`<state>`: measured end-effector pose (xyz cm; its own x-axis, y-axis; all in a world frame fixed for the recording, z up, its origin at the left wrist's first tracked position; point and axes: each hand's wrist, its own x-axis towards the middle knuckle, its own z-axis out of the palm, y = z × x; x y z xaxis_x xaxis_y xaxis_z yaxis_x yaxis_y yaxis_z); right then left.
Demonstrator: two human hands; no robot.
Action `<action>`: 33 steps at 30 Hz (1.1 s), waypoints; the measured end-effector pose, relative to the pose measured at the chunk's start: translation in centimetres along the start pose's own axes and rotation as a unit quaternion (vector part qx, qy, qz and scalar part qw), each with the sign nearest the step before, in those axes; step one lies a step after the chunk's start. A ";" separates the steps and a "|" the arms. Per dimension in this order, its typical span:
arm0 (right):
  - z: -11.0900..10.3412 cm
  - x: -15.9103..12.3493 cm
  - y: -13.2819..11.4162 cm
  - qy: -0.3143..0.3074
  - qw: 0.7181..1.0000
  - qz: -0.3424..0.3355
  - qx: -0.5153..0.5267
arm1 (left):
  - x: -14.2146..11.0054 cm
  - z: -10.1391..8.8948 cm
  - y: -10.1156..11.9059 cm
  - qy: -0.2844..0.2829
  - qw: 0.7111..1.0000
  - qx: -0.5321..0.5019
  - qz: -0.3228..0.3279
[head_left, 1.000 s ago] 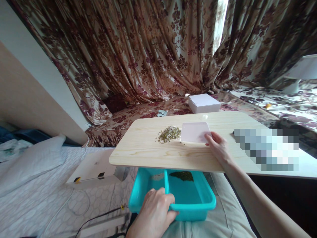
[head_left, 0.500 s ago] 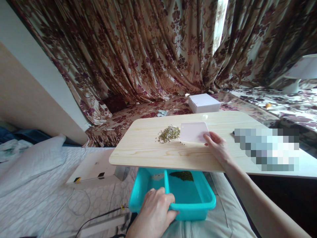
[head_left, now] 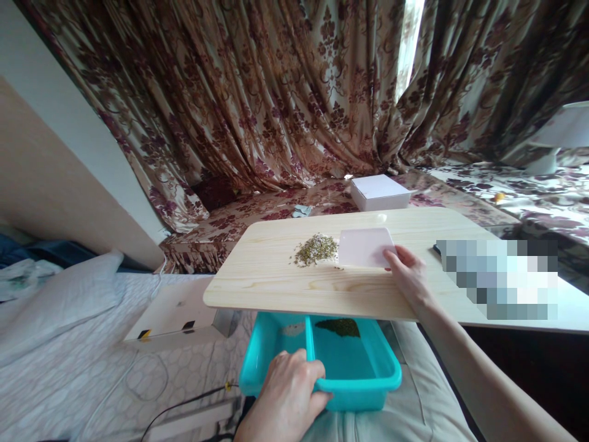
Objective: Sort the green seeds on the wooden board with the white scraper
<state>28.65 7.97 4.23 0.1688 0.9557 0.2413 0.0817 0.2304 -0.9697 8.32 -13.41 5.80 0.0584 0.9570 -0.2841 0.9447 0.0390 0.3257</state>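
Landmark: the board (head_left: 285, 285), pale wood, lying flat across my lap; all places below are given from it.
Right hand: my right hand (head_left: 409, 276) rests on the board's right half, fingers clenched on the near right corner of the card (head_left: 365, 247).
Card: white, thin, rounded corners, standing tilted on the board's far middle, its left edge just beside the herb (head_left: 315, 248), not clearly touching it.
Herb: 1 small heap of dry greenish flakes on the board, left of the card, with a few stray flakes at the heap's near side.
Left hand: my left hand (head_left: 289, 393) is below the board's near edge, fingers curled over the near rim of the tray (head_left: 368, 383), grasping it.
Tray: turquoise plastic, under the board's near edge, on my lap; 1 divider (head_left: 308, 341) splits it into 2 compartments.
Tray contents: a dark green heap (head_left: 340, 326) lies in the right compartment at its far end, partly hidden by the board; a pale smear shows in the left compartment, too small to tell what.
Box: 1 white box (head_left: 380, 191) beyond the board's far edge, on floral cloth.
Curtain: floral curtain (head_left: 276, 92) well behind the board.
Blurred patch: right of the board's card, contents cannot be told.
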 end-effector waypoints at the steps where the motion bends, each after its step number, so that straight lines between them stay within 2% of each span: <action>1: -0.1 -0.1 -0.1 0.006 1.000 0.002 -0.006 | 0.0 -0.1 0.0 -0.003 1.000 0.001 -0.001; 4: -0.6 -0.4 -0.3 0.011 1.000 0.008 -0.017 | 0.2 -0.3 0.1 -0.018 1.000 0.006 -0.004; 8: -1.4 -1.2 -0.4 -0.025 1.000 0.011 -0.016 | 0.6 -0.5 0.2 -0.043 0.999 0.016 -0.016; 11: -1.7 -1.7 -0.5 -0.028 1.000 0.011 0.003 | 0.8 -0.7 0.2 -0.051 0.998 0.019 -0.022; 14: -1.6 -1.7 -0.6 -0.026 0.999 0.016 0.020 | 0.8 -0.7 0.1 -0.056 0.998 0.019 -0.022; 23: -1.2 -1.3 -0.1 -0.091 0.996 0.007 0.015 | 0.8 -0.3 -0.3 -0.051 0.998 0.004 -0.021; 33: -1.1 -1.2 0.4 -0.140 0.990 -0.025 -0.009 | 0.9 -1.0 -0.7 -0.058 0.998 0.010 -0.037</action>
<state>29.55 6.72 3.62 -0.1145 0.9570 0.2664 0.1017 0.2780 -0.9552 7.40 -12.29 6.27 0.0245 0.9123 -0.4088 0.9537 0.1013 0.2831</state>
